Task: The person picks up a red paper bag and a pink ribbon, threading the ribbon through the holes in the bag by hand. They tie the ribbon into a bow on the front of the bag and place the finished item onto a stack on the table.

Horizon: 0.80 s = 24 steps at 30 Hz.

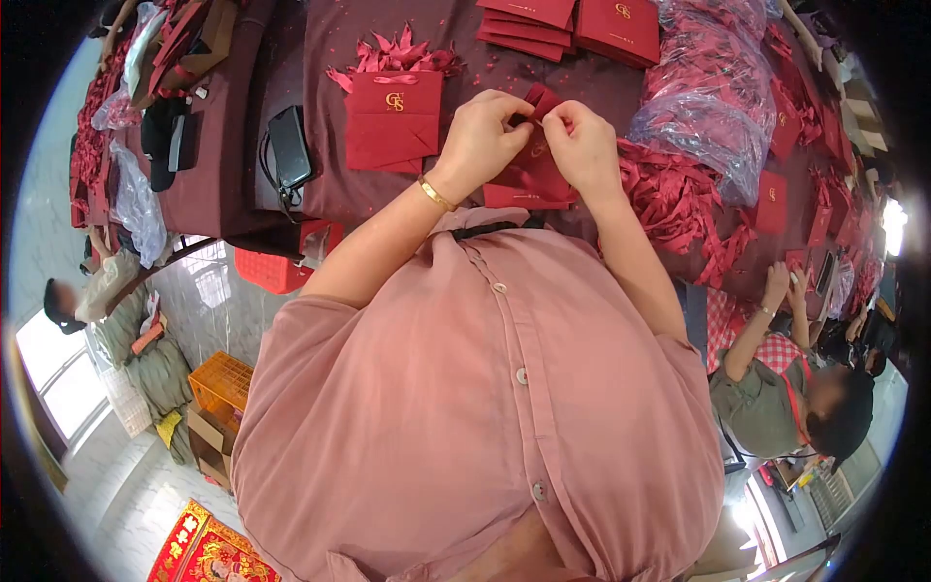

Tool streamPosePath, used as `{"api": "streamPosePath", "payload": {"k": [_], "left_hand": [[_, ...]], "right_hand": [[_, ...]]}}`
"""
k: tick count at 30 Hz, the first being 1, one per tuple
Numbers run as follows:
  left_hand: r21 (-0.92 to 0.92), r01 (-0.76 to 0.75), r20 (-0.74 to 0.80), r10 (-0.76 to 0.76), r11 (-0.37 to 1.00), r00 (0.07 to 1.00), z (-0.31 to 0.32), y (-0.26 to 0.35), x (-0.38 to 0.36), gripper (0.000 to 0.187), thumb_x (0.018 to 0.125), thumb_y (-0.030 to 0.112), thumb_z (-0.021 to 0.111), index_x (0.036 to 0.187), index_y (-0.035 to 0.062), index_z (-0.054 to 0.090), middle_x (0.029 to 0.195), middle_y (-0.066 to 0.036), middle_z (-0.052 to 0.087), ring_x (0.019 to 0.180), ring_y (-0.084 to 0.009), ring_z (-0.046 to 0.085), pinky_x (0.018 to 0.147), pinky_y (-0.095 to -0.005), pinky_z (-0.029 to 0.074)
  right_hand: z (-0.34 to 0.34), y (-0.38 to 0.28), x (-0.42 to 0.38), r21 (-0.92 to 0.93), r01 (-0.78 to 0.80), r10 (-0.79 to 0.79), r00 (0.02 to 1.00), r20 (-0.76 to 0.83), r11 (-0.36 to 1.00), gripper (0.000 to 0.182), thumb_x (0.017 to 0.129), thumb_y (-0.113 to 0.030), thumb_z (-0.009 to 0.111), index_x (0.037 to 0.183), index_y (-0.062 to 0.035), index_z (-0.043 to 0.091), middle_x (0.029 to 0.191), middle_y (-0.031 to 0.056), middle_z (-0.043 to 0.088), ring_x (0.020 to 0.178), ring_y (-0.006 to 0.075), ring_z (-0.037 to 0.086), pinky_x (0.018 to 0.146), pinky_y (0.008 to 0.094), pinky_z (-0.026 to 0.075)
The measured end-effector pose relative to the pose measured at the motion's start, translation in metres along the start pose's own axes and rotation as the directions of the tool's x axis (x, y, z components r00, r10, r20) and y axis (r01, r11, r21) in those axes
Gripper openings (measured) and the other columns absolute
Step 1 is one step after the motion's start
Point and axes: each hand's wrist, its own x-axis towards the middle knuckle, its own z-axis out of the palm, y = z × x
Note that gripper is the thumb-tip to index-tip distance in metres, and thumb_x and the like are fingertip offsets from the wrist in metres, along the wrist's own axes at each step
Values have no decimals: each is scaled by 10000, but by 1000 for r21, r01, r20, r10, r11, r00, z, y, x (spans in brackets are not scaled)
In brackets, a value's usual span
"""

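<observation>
A small red paper gift bag point(529, 184) with a gold logo lies before me at the table's near edge, partly covered by my hands. My left hand point(485, 139) is closed in a pinch at the bag's upper left. On the other side my right hand point(584, 145) pinches with thumb and forefinger close to the left fingertips. Between them a dark red ribbon point(543, 98) rises from the bag's top; the fingers partly hide it. To the left lies another red bag point(393, 121) with a ribbon handle and a heap of ribbons point(402, 53) behind it.
Stacked red bags point(529, 24) lie at the back. Loose red ribbons point(669, 199) and a clear plastic sack of ribbons point(703, 107) are at right. A black phone point(289, 145) lies at left. One co-worker point(781, 388) works at right; another person point(121, 301) is at left.
</observation>
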Motion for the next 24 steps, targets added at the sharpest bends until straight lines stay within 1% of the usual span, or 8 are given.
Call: {"api": "streamPosePath", "payload": {"k": [1,4,10,14,17,19,20,24], "left_hand": [[-1,-1,0,1,1000,1000,0,-1,0,223,750,80,691,958,1,676,892,-105,643,689,-162,608,637,-277,498],[21,51,31,-52,998,998,2,-5,-3,237,753,108,705,962,0,675,875,-100,643,673,-140,595,628,-274,493],[-47,95,52,-93,994,994,8,-7,-6,255,755,139,723,961,-3,674,843,-82,652,631,-99,566,590,-266,480],[-49,118,55,-115,992,992,8,-11,-6,251,774,123,713,978,-15,665,824,-67,659,650,-78,572,585,-241,484],[-166,251,134,-230,954,964,5,-22,-2,246,797,105,701,1005,-19,656,818,-44,654,663,-69,572,586,-222,482],[-244,334,182,-295,911,938,-2,-22,-2,244,807,93,694,1020,-19,651,821,-31,649,667,-66,572,589,-213,480],[-350,378,194,-328,857,924,-8,-17,0,251,792,100,699,1002,-29,654,804,-47,654,656,-82,586,590,-227,489],[-508,449,256,-369,735,893,-18,-9,0,251,798,60,672,1023,-47,641,808,-51,653,669,-96,598,591,-232,499]], "right_hand": [[1,1,-1,10,-56,56,998,0,998,140,835,-135,587,833,2,614,689,134,636,606,195,637,582,326,495],[4,2,-7,203,-79,79,997,7,976,117,857,-117,575,862,-4,607,688,123,633,628,194,635,595,324,494],[13,3,-13,-58,230,-236,958,-164,972,120,861,-126,605,873,-7,599,714,137,620,650,194,630,607,323,488],[11,3,-11,63,139,-129,981,-146,988,110,852,-117,618,882,-12,602,693,134,596,650,187,624,601,322,482],[0,2,-8,47,25,-25,1000,2,999,121,874,-129,610,909,-14,615,783,121,617,696,177,621,635,296,484],[-8,25,6,130,109,-91,987,-135,986,171,913,-173,582,962,-17,632,914,105,621,794,177,619,727,274,479],[-19,35,14,22,216,-211,967,-139,976,232,943,-212,549,1038,-20,639,1043,91,607,896,190,607,829,270,456],[-39,55,21,215,64,-100,981,164,975,259,929,-164,542,1107,9,616,1007,71,647,935,142,584,855,278,452]]}}
